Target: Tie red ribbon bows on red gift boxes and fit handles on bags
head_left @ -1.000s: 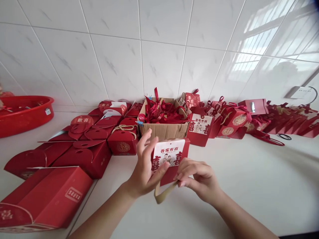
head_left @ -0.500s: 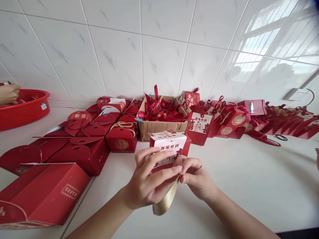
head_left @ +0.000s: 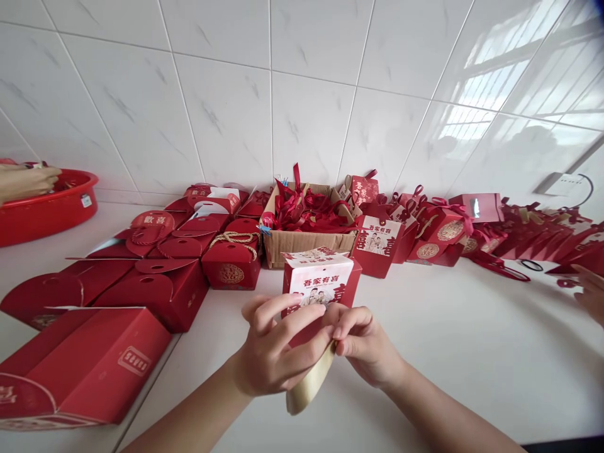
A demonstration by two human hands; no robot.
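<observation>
The left hand (head_left: 278, 352) covers the lower left of the red box (head_left: 350, 288) and part of its print. Fingers hide the upper part of the gold ribbon (head_left: 309, 385), and its pinched end is lost in the fingertips of the right hand (head_left: 365, 345). The left edge cuts off the red tub (head_left: 61, 217), the large box (head_left: 101, 368) and a person's blurred hand (head_left: 31, 182). Another hand (head_left: 592, 292) is cut off at the right edge. Tangled ribbons (head_left: 309, 211) hide the carton's (head_left: 309, 248) bottom.

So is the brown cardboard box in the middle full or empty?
Full, or nearly: red ribbons heap inside the cardboard box and poke above its rim. Its bottom is hidden.
</observation>
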